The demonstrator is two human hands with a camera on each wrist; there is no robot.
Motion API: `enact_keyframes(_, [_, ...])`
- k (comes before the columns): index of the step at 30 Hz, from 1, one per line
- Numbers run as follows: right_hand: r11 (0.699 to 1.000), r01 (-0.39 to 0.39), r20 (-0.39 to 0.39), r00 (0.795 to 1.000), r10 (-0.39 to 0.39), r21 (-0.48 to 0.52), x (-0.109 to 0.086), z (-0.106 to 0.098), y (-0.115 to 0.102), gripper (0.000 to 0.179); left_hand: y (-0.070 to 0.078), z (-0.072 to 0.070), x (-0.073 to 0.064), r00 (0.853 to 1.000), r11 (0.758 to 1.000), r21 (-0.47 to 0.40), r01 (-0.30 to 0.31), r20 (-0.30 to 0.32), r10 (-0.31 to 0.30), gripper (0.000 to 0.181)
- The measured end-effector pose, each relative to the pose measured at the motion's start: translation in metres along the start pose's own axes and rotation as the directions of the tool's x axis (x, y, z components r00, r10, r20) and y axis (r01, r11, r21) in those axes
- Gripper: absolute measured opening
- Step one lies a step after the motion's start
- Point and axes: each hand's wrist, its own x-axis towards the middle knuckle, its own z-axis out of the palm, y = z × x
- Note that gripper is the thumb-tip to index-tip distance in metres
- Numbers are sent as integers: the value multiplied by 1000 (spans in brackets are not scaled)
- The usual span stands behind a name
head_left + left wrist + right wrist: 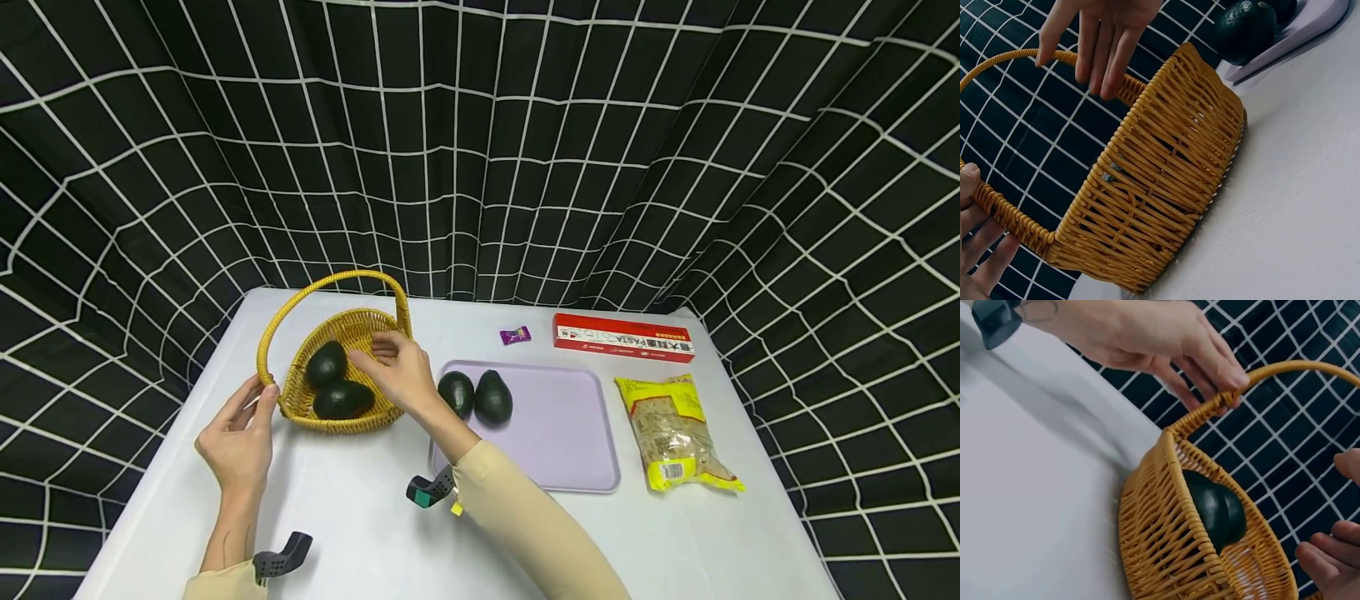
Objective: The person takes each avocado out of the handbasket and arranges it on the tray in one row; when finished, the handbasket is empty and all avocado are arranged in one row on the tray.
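A yellow wicker basket point(341, 426) stands at the left of the table with its arched handle point(322, 284) upright. Inside it lie two dark green avocados, one point(326, 363) behind the other point(343, 401). My left hand point(238, 446) pinches the handle's left base between thumb and fingers, as the right wrist view also shows. Over the basket's right side is my right hand point(405, 375), its fingers loosely extended and holding nothing. In the left wrist view the right hand's fingers point(1110, 56) hang down by the handle's far side; whether they touch it I cannot tell.
Right of the basket, a lilac tray point(558, 442) carries two more avocados point(493, 398) at its left end. Behind it lie a small purple packet point(515, 335) and a red pasta box point(622, 337). A yellow bag point(675, 433) of food lies at the right. Black gridded curtains surround the table.
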Motion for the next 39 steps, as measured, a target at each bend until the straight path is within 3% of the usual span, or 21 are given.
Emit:
enact_keyframes(5, [999, -23, 13, 1000, 24, -31, 11, 10, 0, 54, 0, -1, 1, 1000, 1000, -11, 0, -6, 0, 30])
enact_keyframes(20, [978, -184, -66, 982, 178, -102, 32, 44, 16, 60, -1, -1, -2, 1000, 1000, 0, 22, 10, -22, 31])
enact_keyframes(32, [940, -324, -91, 945, 315, -109, 40, 57, 20, 68, -1, -4, -2, 1000, 1000, 11, -4, 3, 4, 31])
enact_keyframes(39, [914, -384, -158, 918, 364, -131, 44, 67, 23, 70, 0, -3, -2, 1000, 1000, 7, -26, 8, 26, 30])
